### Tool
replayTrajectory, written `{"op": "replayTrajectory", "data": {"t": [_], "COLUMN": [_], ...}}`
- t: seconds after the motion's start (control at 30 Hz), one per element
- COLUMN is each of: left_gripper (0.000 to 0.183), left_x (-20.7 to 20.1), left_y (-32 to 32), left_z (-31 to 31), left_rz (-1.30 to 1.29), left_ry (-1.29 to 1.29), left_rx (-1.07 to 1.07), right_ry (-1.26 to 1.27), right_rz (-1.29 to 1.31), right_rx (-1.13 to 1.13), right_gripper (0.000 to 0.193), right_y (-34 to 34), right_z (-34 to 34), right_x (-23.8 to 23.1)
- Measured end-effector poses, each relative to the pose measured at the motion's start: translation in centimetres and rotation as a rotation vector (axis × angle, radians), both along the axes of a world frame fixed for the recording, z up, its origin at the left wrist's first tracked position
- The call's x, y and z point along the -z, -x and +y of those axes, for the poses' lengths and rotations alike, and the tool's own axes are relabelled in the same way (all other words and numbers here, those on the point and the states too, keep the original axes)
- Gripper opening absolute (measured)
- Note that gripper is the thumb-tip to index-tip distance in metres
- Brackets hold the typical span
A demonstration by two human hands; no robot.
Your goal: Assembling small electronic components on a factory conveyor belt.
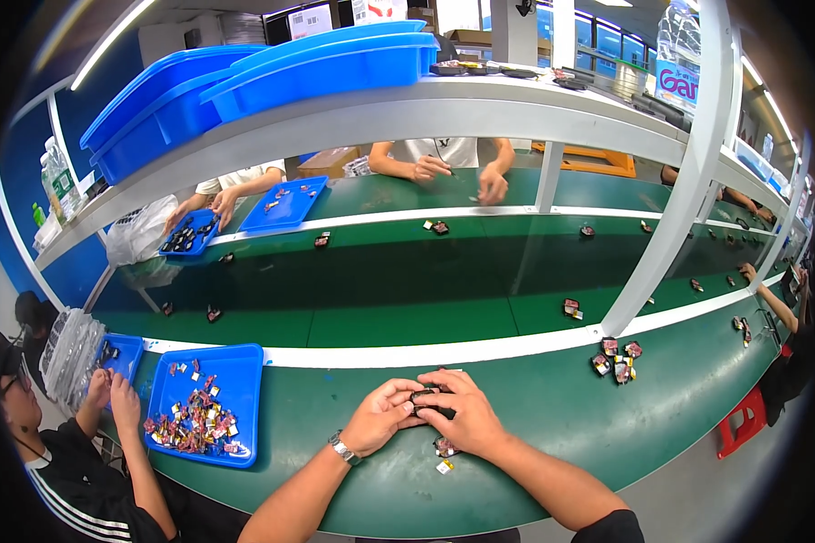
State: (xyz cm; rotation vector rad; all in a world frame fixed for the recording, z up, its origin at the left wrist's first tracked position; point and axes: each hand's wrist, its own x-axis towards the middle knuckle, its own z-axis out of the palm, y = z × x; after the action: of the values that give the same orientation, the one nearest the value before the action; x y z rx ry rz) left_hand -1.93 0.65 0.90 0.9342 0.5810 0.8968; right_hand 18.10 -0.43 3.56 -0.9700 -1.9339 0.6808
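From my remote seat, a green workbench (534, 412) spreads beneath two bare hands, with a dark green belt (398, 281) running past at 12 o'clock. A co-worker in black (77, 493) sits at 9 o'clock; nearer, in the same direction, a blue tray (241, 366) holds a heap of small red, white and yellow parts. At center, I see the left hand (378, 420) and right hand (466, 414) meet, fingers closed around one small black piece, gripped between them above the bench. A cluster of red-and-black parts (618, 362) lies at 2 o'clock, well apart from the hands. A metal-banded watch (343, 448) circles the left wrist. At 6 o'clock, just beside the right hand, rests a single red-and-black part (445, 447), a yellow-and-white bit (445, 467) next to it.
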Motion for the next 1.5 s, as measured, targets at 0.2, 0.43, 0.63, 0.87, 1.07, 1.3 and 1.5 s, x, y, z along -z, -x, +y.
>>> {"op": "replayTrajectory", "data": {"t": [0.2, 0.43, 0.63, 0.87, 1.07, 1.3, 1.5], "left_gripper": [0.031, 0.028, 0.025, 0.026, 0.023, 0.024, 0.025], "left_x": [0.0, -0.1, 0.0, -0.2, -0.4, 0.1, 0.1], "left_y": [-0.2, -0.2, 0.0, -0.5, -0.4, -0.4, -0.6], "left_z": [0.0, -0.2, 0.0, -0.3, -0.2, -0.2, -0.4], "left_rz": [0.019, -0.013, -0.064, -0.073, -0.129, -0.11, -0.099], "left_ry": [-0.001, -0.002, 0.026, -0.032, -0.065, -0.047, -0.048], "left_rx": [0.008, -0.025, 0.008, -0.059, -0.079, -0.057, -0.071], "right_ry": [-0.006, -0.103, -0.188, -0.16, -0.228, -0.249, -0.207], "right_rz": [0.005, 0.017, 0.005, 0.036, 0.033, 0.023, 0.048], "right_rx": [0.017, 0.062, 0.095, 0.048, 0.108, 0.123, 0.093], "right_gripper": [0.019, 0.02, 0.021, 0.022, 0.023, 0.021, 0.021], "right_y": [0.0, 0.7, 0.7, 1.0, 1.0, 1.0, 0.9], "right_z": [0.2, -0.4, -0.4, -0.5, -0.6, -0.6, -0.4], "right_x": [0.9, 0.3, 0.2, -0.5, -0.3, -0.2, 0.0]}}
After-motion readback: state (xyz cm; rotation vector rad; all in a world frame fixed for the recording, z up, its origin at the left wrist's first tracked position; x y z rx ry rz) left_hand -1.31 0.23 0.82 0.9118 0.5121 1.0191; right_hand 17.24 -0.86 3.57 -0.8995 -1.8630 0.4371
